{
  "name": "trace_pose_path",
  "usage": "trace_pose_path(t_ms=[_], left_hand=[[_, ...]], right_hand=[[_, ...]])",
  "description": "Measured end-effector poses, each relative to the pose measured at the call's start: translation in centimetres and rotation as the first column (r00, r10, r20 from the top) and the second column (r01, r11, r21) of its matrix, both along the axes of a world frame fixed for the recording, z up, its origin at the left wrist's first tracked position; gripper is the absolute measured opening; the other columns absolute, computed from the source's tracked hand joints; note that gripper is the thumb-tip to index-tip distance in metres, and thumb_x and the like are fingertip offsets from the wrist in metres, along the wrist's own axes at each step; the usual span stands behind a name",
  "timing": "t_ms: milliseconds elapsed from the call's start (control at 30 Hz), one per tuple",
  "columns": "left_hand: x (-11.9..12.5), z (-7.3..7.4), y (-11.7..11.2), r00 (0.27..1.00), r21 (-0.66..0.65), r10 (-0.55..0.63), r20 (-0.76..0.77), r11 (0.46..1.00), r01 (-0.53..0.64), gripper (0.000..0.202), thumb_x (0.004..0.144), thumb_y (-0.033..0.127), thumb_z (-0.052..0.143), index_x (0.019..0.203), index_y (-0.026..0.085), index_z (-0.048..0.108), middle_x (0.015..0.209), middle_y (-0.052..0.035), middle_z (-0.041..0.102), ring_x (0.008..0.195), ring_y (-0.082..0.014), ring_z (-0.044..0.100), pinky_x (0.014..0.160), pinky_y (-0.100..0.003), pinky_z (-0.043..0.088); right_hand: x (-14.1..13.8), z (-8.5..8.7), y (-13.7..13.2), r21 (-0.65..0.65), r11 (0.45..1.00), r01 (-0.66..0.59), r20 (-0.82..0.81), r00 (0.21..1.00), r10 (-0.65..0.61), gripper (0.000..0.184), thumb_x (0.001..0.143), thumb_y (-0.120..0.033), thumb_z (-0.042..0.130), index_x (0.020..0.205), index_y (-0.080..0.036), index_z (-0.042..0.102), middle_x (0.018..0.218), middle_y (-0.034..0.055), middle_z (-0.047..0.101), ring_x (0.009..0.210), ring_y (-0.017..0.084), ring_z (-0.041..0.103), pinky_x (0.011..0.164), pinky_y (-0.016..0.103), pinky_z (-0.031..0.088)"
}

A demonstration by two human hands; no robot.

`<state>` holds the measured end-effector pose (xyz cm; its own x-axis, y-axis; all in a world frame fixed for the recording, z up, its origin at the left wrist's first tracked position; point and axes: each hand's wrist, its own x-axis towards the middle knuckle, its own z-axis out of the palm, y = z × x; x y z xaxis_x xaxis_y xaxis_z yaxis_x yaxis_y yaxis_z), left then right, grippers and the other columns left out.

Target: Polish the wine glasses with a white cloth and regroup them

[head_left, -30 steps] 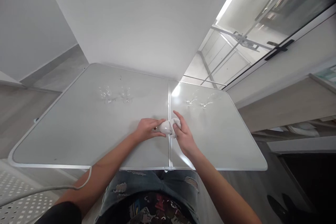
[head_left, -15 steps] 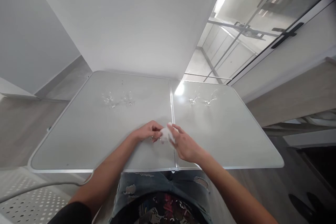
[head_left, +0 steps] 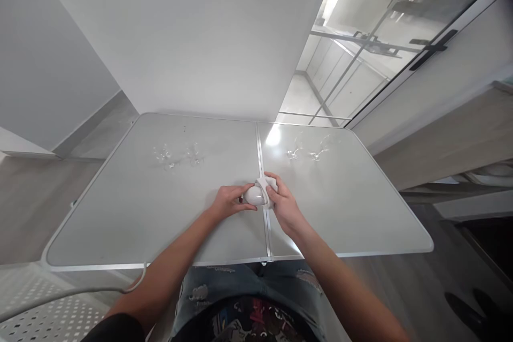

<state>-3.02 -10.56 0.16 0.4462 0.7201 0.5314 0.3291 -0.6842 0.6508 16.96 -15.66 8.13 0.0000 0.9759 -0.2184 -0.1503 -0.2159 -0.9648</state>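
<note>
Between my two hands, over the table's metal seam, is a clear rounded glass [head_left: 252,196]; its exact shape is partly hidden by fingers. My left hand [head_left: 228,202] grips its left end, with thumb and fingers on either side. A white cloth [head_left: 264,187] wraps around the right end. Pressing that cloth against the glass, my right hand [head_left: 284,204] has its fingers closed on it. Farther back on the table stand other clear glassware pieces, a group at left [head_left: 170,163] and two at right [head_left: 315,155].
The pale folding table [head_left: 160,240] has a metal rim and a centre seam [head_left: 261,155]. A white wall [head_left: 200,37] rises behind it. A grey cable [head_left: 72,293] passes by my left forearm. To the right is a glazed door [head_left: 360,64].
The glass and cloth have turned and shifted slightly up, so the rounded glass now shows clearly. My right hand has steadied around the cloth. The pieces on the table stay put.
</note>
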Motion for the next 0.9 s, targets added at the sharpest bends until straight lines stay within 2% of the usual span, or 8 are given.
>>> trace_pose_path(t_ms=[100, 233, 367, 500, 633, 733, 833, 900], left_hand=[[0.0, -0.1, 0.1, 0.998, 0.177, 0.064, -0.012, 0.982, -0.061, 0.067, 0.077, 0.06, 0.076, 0.13, 0.02, 0.066, 0.083, -0.0035, 0.076, 0.061, -0.0124, 0.065, 0.065, -0.023, 0.053], [0.5, -0.2, 0.2, 0.998, 0.232, 0.056, 0.002, 0.971, -0.055, 0.07, 0.079, 0.057, 0.076, 0.137, 0.021, 0.061, 0.088, -0.0044, 0.077, 0.061, -0.0118, 0.065, 0.065, -0.023, 0.054], [1.1, -0.3, 0.0, 0.996, 0.108, 0.023, 0.085, 0.994, -0.032, 0.065, 0.087, 0.047, 0.072, 0.145, 0.027, 0.052, 0.107, -0.006, 0.077, 0.067, -0.0106, 0.066, 0.07, -0.024, 0.058], [1.3, -0.2, -0.3, 0.978, -0.064, 0.014, 0.209, 0.998, -0.001, 0.052, 0.095, 0.032, 0.064, 0.145, 0.024, 0.053, 0.11, -0.0075, 0.076, 0.081, -0.0132, 0.069, 0.079, -0.028, 0.058], [1.4, -0.1, -0.5, 0.961, -0.34, 0.022, 0.276, 0.937, 0.076, 0.04, 0.095, 0.037, 0.063, 0.13, 0.017, 0.064, 0.077, -0.0026, 0.073, 0.073, -0.0142, 0.068, 0.078, -0.028, 0.055], [1.7, -0.1, -0.7, 0.924, -0.511, -0.013, 0.381, 0.83, 0.222, 0.045, 0.096, 0.045, 0.059, 0.129, 0.015, 0.063, 0.062, 0.0019, 0.063, 0.059, -0.0134, 0.065, 0.07, -0.028, 0.054], [2.1, 0.2, -0.9, 0.883, -0.622, 0.017, 0.47, 0.716, 0.317, 0.047, 0.096, 0.051, 0.056, 0.122, 0.014, 0.064, 0.062, 0.0024, 0.059, 0.05, -0.0132, 0.062, 0.056, -0.025, 0.049], [2.2, 0.5, -1.1, 0.88, -0.611, 0.038, 0.474, 0.733, 0.298, 0.041, 0.092, 0.049, 0.061, 0.11, 0.012, 0.068, 0.066, -0.001, 0.063, 0.055, -0.0154, 0.064, 0.055, -0.026, 0.049]], right_hand=[[0.3, 0.5, 0.2, -0.121, 0.989, 0.08, -0.292, 0.95, -0.112, 0.049, 0.082, -0.038, 0.077, 0.127, -0.028, 0.062, 0.108, 0.0016, 0.069, 0.092, 0.018, 0.063, 0.076, 0.028, 0.052], [1.3, 0.4, -0.2, -0.151, 0.985, 0.083, -0.42, 0.897, -0.14, 0.04, 0.078, -0.035, 0.081, 0.114, -0.021, 0.07, 0.111, 0.0051, 0.071, 0.095, 0.021, 0.065, 0.079, 0.032, 0.054], [3.1, -0.3, -0.3, -0.053, 0.974, 0.22, -0.384, 0.896, -0.223, 0.038, 0.082, -0.04, 0.078, 0.115, -0.021, 0.07, 0.12, 0.0068, 0.07, 0.107, 0.023, 0.065, 0.093, 0.039, 0.053], [5.0, -1.0, 0.5, 0.191, 0.894, 0.405, -0.175, 0.91, -0.375, 0.041, 0.087, -0.042, 0.072, 0.122, -0.023, 0.066, 0.122, 0.0075, 0.07, 0.114, 0.025, 0.064, 0.1, 0.043, 0.049], [3.6, -1.7, 1.7, 0.267, 0.923, 0.276, -0.061, 0.961, -0.269, 0.037, 0.09, -0.041, 0.066, 0.121, -0.02, 0.062, 0.126, 0.0101, 0.067, 0.117, 0.026, 0.063, 0.102, 0.044, 0.048], [0.3, -2.2, 1.8, 0.315, 0.93, 0.189, -0.023, 0.981, -0.192, 0.04, 0.098, -0.041, 0.049, 0.132, -0.021, 0.053, 0.136, 0.014, 0.063, 0.124, 0.028, 0.062, 0.103, 0.048, 0.049], [-2.7, -2.6, 0.9, 0.544, 0.832, 0.113, 0.224, 0.935, -0.274, 0.041, 0.101, -0.033, 0.038, 0.14, -0.022, 0.043, 0.15, 0.0155, 0.051, 0.138, 0.028, 0.051, 0.111, 0.053, 0.043], [-3.5, -2.7, 0.4, 0.686, 0.703, -0.187, 0.51, 0.812, -0.282, 0.043, 0.098, -0.025, 0.039, 0.141, -0.024, 0.045, 0.157, 0.0128, 0.044, 0.148, 0.027, 0.038, 0.12, 0.056, 0.03]])
